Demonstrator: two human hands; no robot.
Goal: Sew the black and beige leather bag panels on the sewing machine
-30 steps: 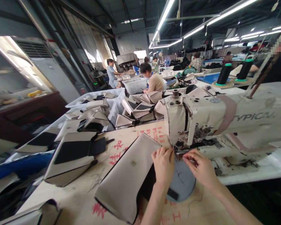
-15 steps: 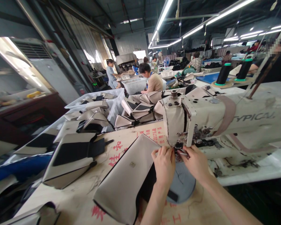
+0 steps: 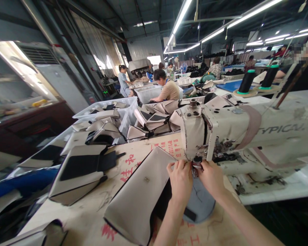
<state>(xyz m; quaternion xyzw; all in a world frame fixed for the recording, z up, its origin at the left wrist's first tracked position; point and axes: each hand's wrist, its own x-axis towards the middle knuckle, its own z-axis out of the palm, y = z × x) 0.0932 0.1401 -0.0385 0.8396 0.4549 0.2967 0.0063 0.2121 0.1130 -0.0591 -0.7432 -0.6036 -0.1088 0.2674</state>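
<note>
My hands work at the needle area (image 3: 197, 160) of a cream-coloured industrial sewing machine (image 3: 220, 126). My left hand (image 3: 180, 179) pinches the edge of a large beige bag panel (image 3: 136, 194) with black binding, close to the presser foot. My right hand (image 3: 212, 179) sits just to its right, its fingertips on a small shiny metal tool (image 3: 197, 166), too small to identify. A round grey piece (image 3: 201, 208) lies under my wrists, partly hidden by them.
The tan work surface (image 3: 141, 167) bears red characters and another black-and-beige panel (image 3: 79, 171). White plastic crates (image 3: 102, 116) hold stacked panels beyond it. Black thread cones (image 3: 247, 82) stand behind the machine. A co-worker (image 3: 166, 90) sits further back.
My right hand has moved left, closer to my left hand and the needle. The shiny tool has shifted with it. The panel stays in about the same place.
</note>
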